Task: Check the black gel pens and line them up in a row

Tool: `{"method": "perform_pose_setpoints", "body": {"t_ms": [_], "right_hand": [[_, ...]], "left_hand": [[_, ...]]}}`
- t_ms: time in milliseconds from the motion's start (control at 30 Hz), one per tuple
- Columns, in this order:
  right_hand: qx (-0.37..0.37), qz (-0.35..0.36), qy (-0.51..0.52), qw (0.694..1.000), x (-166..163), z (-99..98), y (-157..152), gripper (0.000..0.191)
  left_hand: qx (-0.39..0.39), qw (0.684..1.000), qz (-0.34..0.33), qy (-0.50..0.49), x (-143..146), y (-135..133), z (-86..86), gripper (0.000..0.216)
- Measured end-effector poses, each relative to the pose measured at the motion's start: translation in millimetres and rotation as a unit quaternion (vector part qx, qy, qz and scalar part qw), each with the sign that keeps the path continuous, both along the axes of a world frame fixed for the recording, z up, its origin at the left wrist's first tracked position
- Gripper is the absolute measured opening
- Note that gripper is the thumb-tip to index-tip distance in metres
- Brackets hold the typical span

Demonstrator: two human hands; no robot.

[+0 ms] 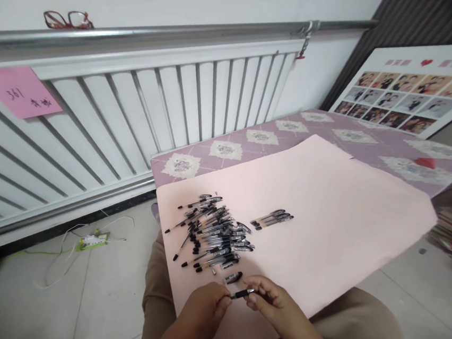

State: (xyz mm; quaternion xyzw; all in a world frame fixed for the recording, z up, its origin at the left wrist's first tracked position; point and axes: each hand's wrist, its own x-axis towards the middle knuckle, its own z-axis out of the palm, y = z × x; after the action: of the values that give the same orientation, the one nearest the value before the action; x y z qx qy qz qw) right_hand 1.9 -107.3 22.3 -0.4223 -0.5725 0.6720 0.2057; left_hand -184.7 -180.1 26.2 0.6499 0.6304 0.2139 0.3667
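Both hands meet at the near edge of a pink paper sheet (334, 217). My left hand (207, 307) and my right hand (268, 296) pinch the two ends of one small black pen (241, 294) held level between them. Just beyond lies a loose black pen cap (233, 278). Farther up the sheet is a heap of several black-and-clear pens (212, 232). A small separate group of capped pens (273, 219) lies to the right of the heap.
The sheet covers a low table with a purple patterned cloth (367, 140). A white radiator (125, 120) with a pink note (18, 91) stands behind, glasses (68, 19) on its top rail. A power strip (92, 241) lies on the floor left; a photo board (410, 93) leans right.
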Motion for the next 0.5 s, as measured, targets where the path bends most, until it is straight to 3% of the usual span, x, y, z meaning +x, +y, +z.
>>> {"method": "perform_pose_setpoints", "body": {"t_ms": [100, 300, 500], "right_hand": [[-0.002, 0.0, 0.008, 1.0, 0, 2.5, 0, 0.017], [0.12, 0.02, -0.074, 0.99, 1, 7.0, 1, 0.017], [0.194, 0.046, -0.13, 0.971, -5, 11.9, -2, 0.021]], "left_hand": [[0.003, 1.0, 0.012, -0.02, 1, 0, 1.7, 0.02], [0.012, 0.997, 0.068, -0.032, 9, 0, -0.6, 0.01], [0.05, 0.993, 0.105, -0.008, 13, -3, -3.4, 0.008]]}}
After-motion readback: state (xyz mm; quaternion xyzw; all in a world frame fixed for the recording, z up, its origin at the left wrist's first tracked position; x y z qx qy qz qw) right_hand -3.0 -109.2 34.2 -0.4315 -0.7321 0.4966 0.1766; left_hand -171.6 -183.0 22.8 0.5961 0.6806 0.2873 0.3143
